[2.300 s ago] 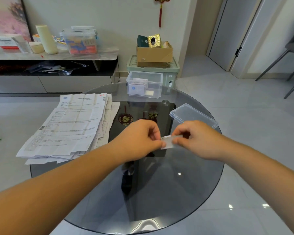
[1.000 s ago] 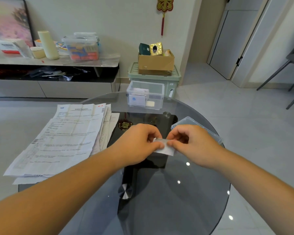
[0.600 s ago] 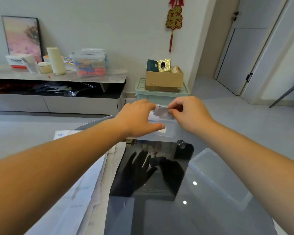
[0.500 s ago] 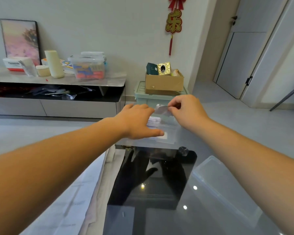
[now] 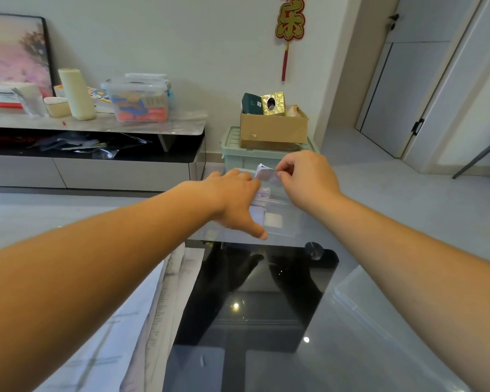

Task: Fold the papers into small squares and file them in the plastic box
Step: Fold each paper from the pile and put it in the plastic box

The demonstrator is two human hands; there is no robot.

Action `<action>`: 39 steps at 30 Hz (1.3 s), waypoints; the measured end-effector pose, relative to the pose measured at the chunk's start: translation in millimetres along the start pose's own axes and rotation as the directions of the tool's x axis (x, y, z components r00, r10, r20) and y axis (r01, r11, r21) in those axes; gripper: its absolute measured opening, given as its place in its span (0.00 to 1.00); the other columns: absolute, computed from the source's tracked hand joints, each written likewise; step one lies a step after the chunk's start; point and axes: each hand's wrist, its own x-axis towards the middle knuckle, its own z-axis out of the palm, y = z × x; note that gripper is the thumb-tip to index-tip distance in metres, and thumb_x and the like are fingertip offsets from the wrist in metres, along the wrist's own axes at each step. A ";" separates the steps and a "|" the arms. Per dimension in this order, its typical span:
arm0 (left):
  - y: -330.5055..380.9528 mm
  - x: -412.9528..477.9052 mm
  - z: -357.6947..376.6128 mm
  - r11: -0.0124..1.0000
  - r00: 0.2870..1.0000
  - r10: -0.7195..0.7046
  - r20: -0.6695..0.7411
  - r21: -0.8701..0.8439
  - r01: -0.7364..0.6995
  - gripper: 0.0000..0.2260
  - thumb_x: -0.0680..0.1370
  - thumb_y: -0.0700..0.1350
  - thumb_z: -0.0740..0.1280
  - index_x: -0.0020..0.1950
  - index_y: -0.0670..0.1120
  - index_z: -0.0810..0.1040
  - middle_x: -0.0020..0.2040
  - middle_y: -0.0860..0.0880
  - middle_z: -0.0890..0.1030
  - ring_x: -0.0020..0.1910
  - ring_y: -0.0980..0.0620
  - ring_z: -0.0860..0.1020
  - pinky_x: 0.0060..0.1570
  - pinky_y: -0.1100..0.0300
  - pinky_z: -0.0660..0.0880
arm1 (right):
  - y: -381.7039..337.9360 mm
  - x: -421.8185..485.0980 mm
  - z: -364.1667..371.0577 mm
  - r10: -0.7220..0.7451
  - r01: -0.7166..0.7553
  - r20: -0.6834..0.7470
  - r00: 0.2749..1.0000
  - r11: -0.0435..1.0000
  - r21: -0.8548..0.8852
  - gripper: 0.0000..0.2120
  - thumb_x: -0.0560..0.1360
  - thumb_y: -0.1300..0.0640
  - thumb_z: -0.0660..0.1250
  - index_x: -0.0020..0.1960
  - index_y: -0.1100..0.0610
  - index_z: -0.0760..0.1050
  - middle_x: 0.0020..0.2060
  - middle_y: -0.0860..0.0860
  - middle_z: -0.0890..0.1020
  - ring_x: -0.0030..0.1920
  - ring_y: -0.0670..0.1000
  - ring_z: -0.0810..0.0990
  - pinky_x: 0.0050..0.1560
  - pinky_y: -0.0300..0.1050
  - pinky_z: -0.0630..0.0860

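While the right hand [image 5: 309, 179] pinches the folded paper [image 5: 266, 174] at centre frame, the plastic box [image 5: 292, 230] lies directly below; left hand [image 5: 232, 199], fingers straight, rests on it.

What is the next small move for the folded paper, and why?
Probably the right hand should lower the folded paper it pinches into the plastic box and let go. The paper is held just above the open box, and the left hand reaches in beside the squares already filed, seemingly making room.
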 end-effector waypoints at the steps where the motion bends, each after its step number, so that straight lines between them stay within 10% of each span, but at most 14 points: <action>1: 0.3 2.2 -0.2 1.000 1.000 -0.003 0.003 0.007 0.003 0.46 0.68 0.75 0.66 0.76 0.48 0.62 0.74 0.47 0.66 0.73 0.44 0.63 0.71 0.41 0.61 | -0.5 0.7 0.0 0.007 -0.007 0.008 1.000 1.000 -0.001 0.07 0.79 0.56 0.67 0.46 0.48 0.83 0.45 0.47 0.83 0.47 0.52 0.80 0.49 0.51 0.80; 39: 0.6 6.9 4.9 0.997 0.998 0.050 -0.043 0.054 -0.047 0.38 0.71 0.76 0.60 0.72 0.52 0.72 0.69 0.49 0.69 0.71 0.47 0.64 0.74 0.42 0.53 | 0.6 5.8 4.9 -0.060 0.064 0.062 0.996 0.996 -0.064 0.07 0.78 0.58 0.68 0.48 0.50 0.85 0.46 0.50 0.85 0.48 0.53 0.81 0.51 0.50 0.80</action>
